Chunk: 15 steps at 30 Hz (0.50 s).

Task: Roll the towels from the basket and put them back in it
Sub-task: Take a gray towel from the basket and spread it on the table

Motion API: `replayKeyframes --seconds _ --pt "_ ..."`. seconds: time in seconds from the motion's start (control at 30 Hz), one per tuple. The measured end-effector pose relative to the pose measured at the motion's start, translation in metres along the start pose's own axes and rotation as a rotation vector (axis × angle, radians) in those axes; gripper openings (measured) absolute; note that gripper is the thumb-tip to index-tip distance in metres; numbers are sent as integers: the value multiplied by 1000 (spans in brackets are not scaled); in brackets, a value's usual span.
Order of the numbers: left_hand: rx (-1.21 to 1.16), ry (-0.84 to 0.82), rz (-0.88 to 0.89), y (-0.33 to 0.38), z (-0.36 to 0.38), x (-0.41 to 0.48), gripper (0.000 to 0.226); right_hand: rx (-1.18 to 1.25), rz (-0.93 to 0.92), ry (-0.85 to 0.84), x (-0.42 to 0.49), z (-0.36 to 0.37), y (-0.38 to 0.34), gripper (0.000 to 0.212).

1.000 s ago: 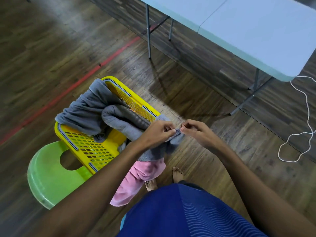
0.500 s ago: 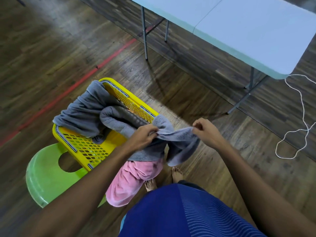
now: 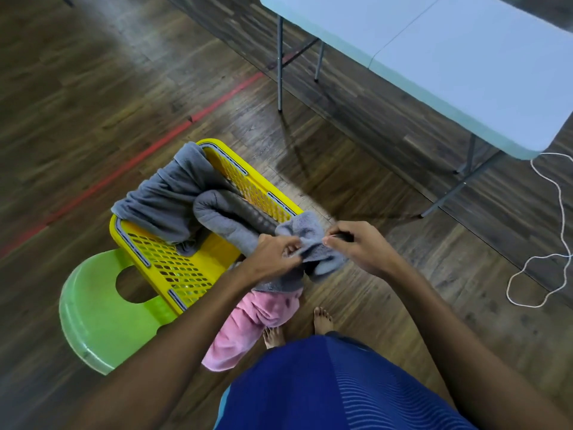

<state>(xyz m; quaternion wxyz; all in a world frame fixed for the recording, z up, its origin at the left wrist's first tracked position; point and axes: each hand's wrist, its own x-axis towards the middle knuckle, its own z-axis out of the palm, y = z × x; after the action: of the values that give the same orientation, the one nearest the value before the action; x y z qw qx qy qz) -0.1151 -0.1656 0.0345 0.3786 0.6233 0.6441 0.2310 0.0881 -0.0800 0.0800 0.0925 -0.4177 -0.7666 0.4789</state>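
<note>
Left-hand fingers are curled and pinch a bunched grey towel. Right-hand fingertips pinch the same towel from the other side. Left hand and right hand are close together, almost touching, just off the near right corner of the yellow basket. The towel's loose end hangs below the hands, outside the basket.

A thick grey fold lies inside the basket and runs toward the hands; can't tell if it is one piece with the held towel. Another grey towel is draped over the basket's far left rim. A pink towel hangs over the basket's near side, below the forearm. The basket sits on a green stool. A white folding table stands beyond the basket to its right, and a white cord lies on the floor far right of the basket.
</note>
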Motion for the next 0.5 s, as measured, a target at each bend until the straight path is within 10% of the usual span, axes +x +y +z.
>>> replayKeyframes --seconds 0.1,0.27,0.4,0.5 --pt "49 -65 29 -11 2 -6 48 28 -21 41 -7 0 -8 8" --pt "115 36 -127 -36 6 1 43 114 -35 134 -16 -8 -3 9" --pt "-123 446 -165 -32 -6 1 19 151 80 281 -20 -25 23 10" --pt "-78 382 -23 -21 -22 8 13 199 124 329 -22 -35 36 12"
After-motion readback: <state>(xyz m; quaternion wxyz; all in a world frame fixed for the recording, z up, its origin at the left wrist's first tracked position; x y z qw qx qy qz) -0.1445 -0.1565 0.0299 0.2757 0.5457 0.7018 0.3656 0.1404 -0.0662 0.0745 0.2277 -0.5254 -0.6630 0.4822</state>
